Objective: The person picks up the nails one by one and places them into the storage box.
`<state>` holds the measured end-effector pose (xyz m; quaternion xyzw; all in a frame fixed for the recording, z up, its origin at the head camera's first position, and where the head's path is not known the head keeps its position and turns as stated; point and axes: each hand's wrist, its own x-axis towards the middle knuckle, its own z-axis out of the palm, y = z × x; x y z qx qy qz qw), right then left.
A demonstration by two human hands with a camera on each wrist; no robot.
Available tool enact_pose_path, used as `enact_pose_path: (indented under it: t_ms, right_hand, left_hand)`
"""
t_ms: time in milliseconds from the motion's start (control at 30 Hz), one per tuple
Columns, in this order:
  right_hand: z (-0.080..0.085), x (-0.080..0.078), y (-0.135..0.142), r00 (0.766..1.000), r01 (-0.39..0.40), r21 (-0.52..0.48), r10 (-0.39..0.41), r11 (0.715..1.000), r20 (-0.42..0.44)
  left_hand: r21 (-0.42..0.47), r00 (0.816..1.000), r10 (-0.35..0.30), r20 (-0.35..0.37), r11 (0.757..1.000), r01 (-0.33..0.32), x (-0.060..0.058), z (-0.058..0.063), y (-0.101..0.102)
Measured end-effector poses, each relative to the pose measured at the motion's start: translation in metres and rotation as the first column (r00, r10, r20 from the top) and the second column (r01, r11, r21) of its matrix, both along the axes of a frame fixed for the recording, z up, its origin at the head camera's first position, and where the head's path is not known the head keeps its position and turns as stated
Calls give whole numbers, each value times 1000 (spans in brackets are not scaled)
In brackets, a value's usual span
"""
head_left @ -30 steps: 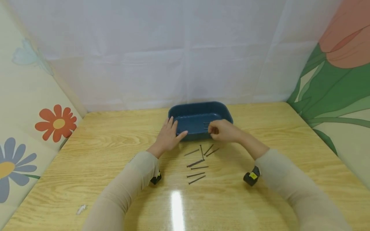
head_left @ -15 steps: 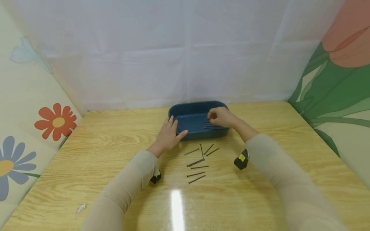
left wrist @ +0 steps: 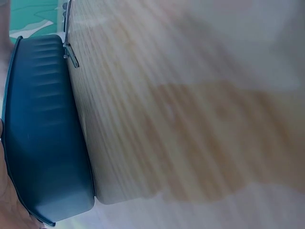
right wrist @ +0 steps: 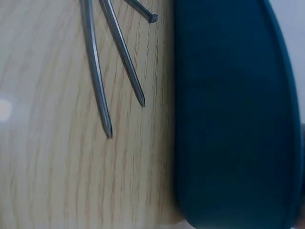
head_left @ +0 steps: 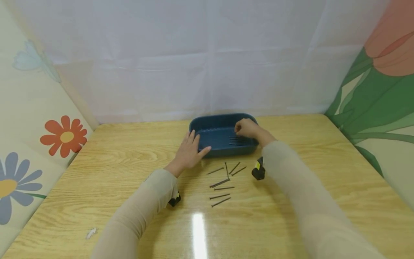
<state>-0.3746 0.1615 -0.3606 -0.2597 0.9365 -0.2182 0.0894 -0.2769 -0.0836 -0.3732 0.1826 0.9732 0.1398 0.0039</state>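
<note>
A dark blue rectangular tray (head_left: 213, 154) stands at the back of the wooden table. My left hand (head_left: 188, 151) rests on its left front corner, fingers straight, thumb along the near rim; the left wrist view shows only the edge of that hand beside the tray. Inside the tray, at the right, several nails (head_left: 235, 139) lie parallel. My right hand (head_left: 247, 128) is over them with its fingers curled and fingertips together; I cannot tell whether a nail is between them. More loose nails (head_left: 221, 201) are scattered on the table in front of the tray.
Wrist cameras are strapped below both sleeves, the right one (head_left: 258, 171) close to the loose nails. A white cloth (head_left: 155, 86) hangs right behind the table. Flower-painted panels (head_left: 22, 118) border it left and right. A small white scrap (head_left: 91, 233) lies at the front left.
My right hand has moved from the tray's near rim farther back inside it, its forearm swinging inward, uncovering more of the nails there. The left hand and the loose nails have stayed put.
</note>
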Motion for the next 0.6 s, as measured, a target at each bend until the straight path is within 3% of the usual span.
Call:
enact_pose_path:
  t_ms: [133,233,300,400,433,600]
  right_hand:
    - [-50,-46,14,997,-66,-67,64,996,-41]
    - [-63,-58,14,998,-60,-57,59,997,-28]
    - [-49,-45,4,999,-10,5,10,1000,42]
    - [-30,-25,-8,997,26,78,-31,997,67]
    - [-34,-28,-6,998,-3,35,1,999,56]
    - [-22,-13,-13,998,-32,18,31,999,54]
  left_hand:
    - [7,1000,1,-3,1000,-1,1,1,-1]
    - [2,1000,-3,-9,1000,3,1,0,-1]
    - [1,1000,-6,-12,1000,6,1,0,-2]
    - [2,1000,-8,-15,1000,8,2,-1,-2]
    - [2,1000,-8,-16,1000,8,2,-1,-2]
    - [-6,1000,-4,-18,1000,4,2,0,-3]
